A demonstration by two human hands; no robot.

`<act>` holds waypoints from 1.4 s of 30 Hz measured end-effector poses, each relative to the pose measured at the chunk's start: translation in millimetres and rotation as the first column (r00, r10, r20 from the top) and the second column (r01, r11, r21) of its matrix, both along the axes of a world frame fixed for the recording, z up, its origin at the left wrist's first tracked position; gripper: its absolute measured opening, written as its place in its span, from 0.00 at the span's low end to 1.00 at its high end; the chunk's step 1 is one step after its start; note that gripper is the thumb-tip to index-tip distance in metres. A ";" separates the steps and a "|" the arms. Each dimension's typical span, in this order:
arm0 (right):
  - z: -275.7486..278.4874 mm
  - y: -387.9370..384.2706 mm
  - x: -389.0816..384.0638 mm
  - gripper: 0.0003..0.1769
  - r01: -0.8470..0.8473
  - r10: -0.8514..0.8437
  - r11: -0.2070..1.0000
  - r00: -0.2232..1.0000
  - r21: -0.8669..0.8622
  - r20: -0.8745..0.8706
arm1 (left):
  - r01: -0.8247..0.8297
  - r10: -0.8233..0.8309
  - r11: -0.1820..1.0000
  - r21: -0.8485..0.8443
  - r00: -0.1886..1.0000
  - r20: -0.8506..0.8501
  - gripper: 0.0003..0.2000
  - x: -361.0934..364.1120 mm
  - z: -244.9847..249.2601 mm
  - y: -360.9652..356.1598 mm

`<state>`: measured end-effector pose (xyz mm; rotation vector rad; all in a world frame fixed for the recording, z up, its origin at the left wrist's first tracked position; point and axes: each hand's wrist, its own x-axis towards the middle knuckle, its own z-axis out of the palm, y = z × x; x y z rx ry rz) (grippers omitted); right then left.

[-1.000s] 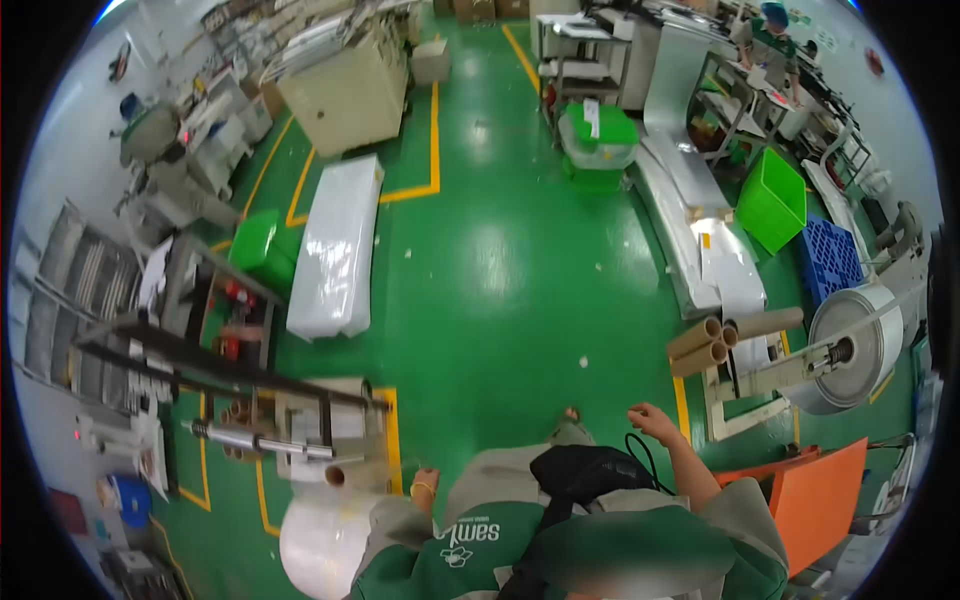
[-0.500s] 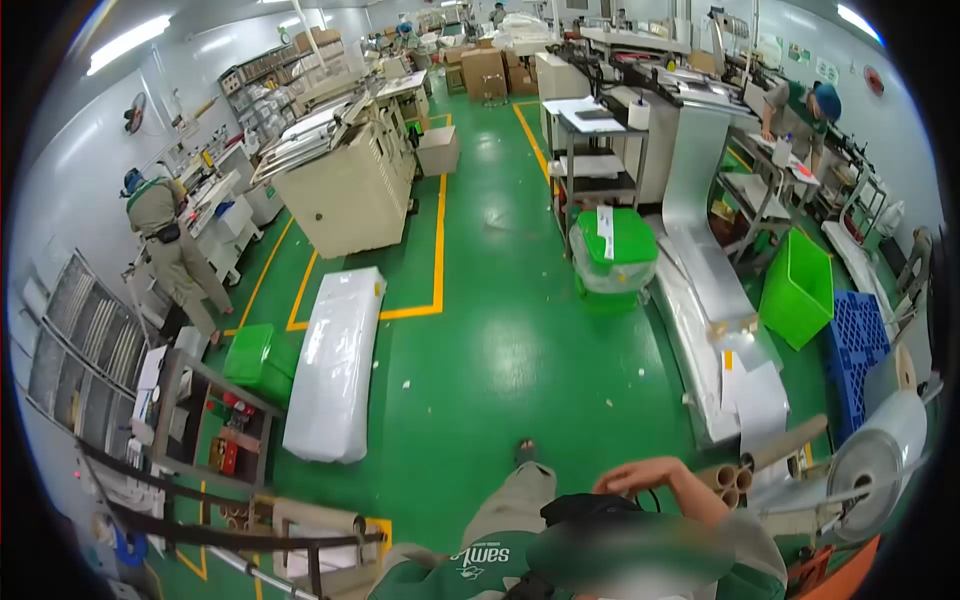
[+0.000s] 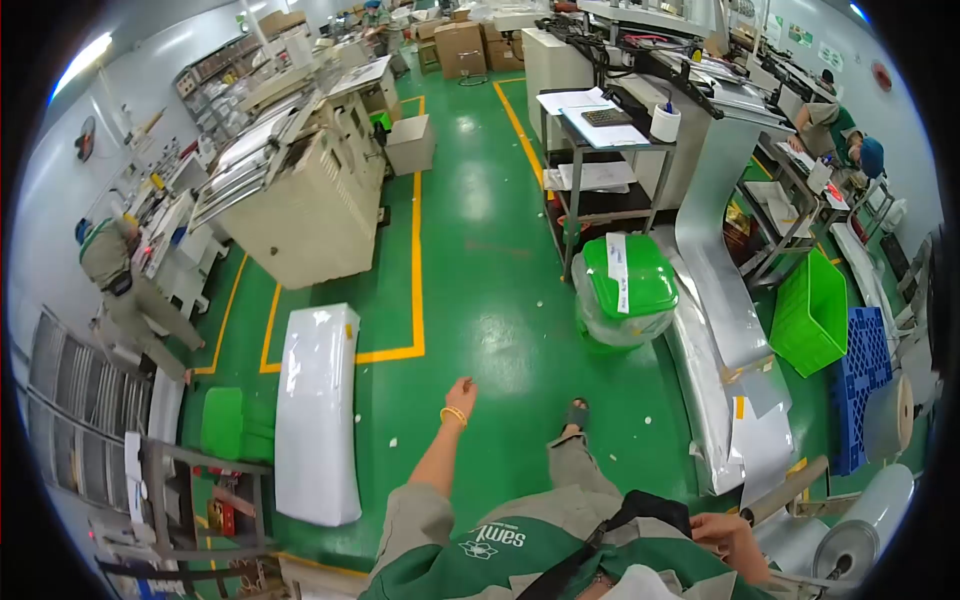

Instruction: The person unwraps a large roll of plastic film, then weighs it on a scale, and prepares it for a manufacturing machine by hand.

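My left hand (image 3: 460,394), with a yellow bracelet (image 3: 453,414) on its wrist, is held out in front of me over the green floor (image 3: 495,345). Its fingers are curled in, and I see nothing in them. My right hand (image 3: 722,535) is bent close to my body at the right, beside a black strap or bag (image 3: 650,512) that crosses my chest. Its fingers are folded; whatever they may hold is hidden. One sandalled foot (image 3: 575,416) shows ahead of me.
A long plastic-wrapped stack (image 3: 317,420) lies left of me. Ahead right stand a green-lidded bin (image 3: 628,275) and a metal trolley (image 3: 570,190). Film rolls (image 3: 850,550), a green crate (image 3: 808,315) and a blue pallet (image 3: 862,390) line the right. Co-workers stand at machines on both sides.
My left arm has come into view, reaching forward. My right hand has moved right and down. The bin, trolley and machines look nearer as I walk forward.
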<state>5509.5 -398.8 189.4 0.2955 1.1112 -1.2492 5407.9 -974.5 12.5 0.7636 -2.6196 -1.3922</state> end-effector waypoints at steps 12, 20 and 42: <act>54.7 -213.8 -515.6 0.20 -0.263 0.287 0.952 0.596 0.155 -0.750 | -0.436 0.330 0.897 0.073 0.770 0.546 0.21 8.2 -74.7 -80.6; 53.0 -427.5 -695.8 0.18 -0.421 0.180 0.904 0.525 -0.070 -0.832 | 0.043 0.017 0.998 -0.049 0.549 0.836 0.16 -55.2 -119.5 -197.6; 45.0 -874.0 -1194.1 0.16 -0.608 0.362 0.700 -0.150 0.374 -0.920 | -0.235 0.261 0.965 -0.112 0.868 0.423 0.22 -647.8 -146.3 -507.1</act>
